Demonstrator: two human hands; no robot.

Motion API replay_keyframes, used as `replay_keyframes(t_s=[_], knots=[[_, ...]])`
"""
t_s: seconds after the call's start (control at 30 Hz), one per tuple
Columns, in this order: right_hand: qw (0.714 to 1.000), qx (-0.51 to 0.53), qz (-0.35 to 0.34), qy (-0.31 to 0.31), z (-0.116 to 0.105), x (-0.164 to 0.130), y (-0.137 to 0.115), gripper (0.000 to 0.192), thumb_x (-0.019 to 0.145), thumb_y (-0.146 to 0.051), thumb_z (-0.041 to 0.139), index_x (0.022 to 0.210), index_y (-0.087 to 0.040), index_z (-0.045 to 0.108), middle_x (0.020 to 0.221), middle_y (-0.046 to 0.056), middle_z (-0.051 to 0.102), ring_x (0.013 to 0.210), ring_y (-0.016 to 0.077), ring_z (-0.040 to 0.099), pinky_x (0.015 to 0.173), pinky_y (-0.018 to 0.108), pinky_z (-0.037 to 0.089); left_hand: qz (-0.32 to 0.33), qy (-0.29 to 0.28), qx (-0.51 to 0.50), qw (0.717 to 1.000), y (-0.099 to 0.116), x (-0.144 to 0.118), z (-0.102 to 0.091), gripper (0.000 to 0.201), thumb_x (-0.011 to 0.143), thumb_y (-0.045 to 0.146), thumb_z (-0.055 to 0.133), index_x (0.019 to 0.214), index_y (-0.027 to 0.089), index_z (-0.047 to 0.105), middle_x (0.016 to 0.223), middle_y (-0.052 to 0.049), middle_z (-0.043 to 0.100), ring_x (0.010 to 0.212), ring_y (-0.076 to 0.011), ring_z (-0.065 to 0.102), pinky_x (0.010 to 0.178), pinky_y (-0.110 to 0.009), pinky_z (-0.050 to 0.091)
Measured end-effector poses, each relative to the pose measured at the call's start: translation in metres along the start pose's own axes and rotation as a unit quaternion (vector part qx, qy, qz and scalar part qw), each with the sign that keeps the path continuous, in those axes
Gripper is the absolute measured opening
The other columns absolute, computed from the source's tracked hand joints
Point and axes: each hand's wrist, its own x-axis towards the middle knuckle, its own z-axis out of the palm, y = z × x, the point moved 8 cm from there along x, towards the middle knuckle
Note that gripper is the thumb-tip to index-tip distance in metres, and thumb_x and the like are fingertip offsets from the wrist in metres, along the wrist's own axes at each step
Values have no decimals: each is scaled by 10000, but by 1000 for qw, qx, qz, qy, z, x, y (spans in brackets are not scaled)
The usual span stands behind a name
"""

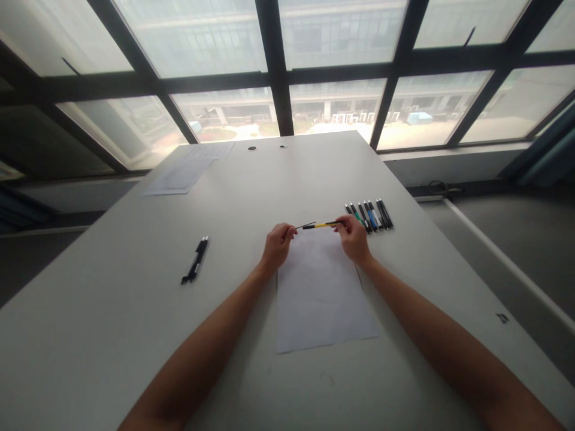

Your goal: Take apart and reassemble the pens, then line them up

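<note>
White tabletop (112, 311) pushed up to dark-framed windows (215, 42), with a yellow-and-black pen (322, 225) held up around the far edge of a white sheet (323, 299).

Pen's long axis runs left to right, black end aimed at the left hand (277, 244); the right hand (354, 236) is the nearer one, pinching the other end. Left fingers are closed on a thin dark rod (302, 225), maybe a refill, its free tip slanting past the pen's black end; can't tell if they touch. Barrel looks bright yellow mid-length, right end hidden by fingers. Just right of that, a row of pens (369, 216), mostly black with some green and blue; well off left, two dark pens (196, 260), plus more paper (179, 173) far left.
</note>
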Motion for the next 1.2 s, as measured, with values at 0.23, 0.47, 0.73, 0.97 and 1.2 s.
replay_keyframes(t_s=[0.23, 0.47, 0.73, 0.97, 1.2], knots=[[965, -231, -93, -82, 16, -5, -11, 115, 854, -164, 607, 889, -204, 709, 902, 68, 678, 900, 235, 596, 823, 377, 484, 55, -63, 6, 996, 13, -3, 11, 224, 942, 362, 590, 829, 211, 710, 773, -26, 660, 768, -165, 555, 695, -284, 449], [942, -293, -129, -100, 20, -12, -24, 296, 825, -173, 679, 1116, -217, 709, 1090, 107, 654, 1058, 286, 547, 956, 444, 430, 52, -47, -4, 997, 9, -3, 10, 113, 875, 344, 699, 872, 265, 779, 785, -29, 716, 767, -179, 582, 699, -312, 479], [965, -175, -170, -100, 19, -15, -40, 122, 922, -258, 627, 826, -232, 699, 818, 43, 694, 851, 226, 599, 818, 380, 442, 32, -38, -19, 999, 9, -3, 7, 173, 840, 369, 735, 978, 276, 780, 832, -41, 745, 788, -197, 603, 705, -336, 505], [978, -133, -152, -53, 8, -10, -35, 125, 917, -253, 620, 814, -223, 685, 797, 39, 670, 819, 219, 586, 798, 367, 461, -10, -2, -42, 999, 0, -3, 1, 266, 800, 354, 781, 1029, 239, 715, 825, -11, 755, 746, -162, 629, 711, -304, 483], [977, -130, -157, -62, 9, -11, -40, 137, 916, -241, 616, 798, -222, 682, 788, 37, 669, 815, 216, 582, 795, 365, 457, 1, -1, -29, 1000, 4, -3, 0, 156, 799, 366, 774, 863, 229, 737, 792, -20, 715, 746, -164, 626, 728, -309, 502]])
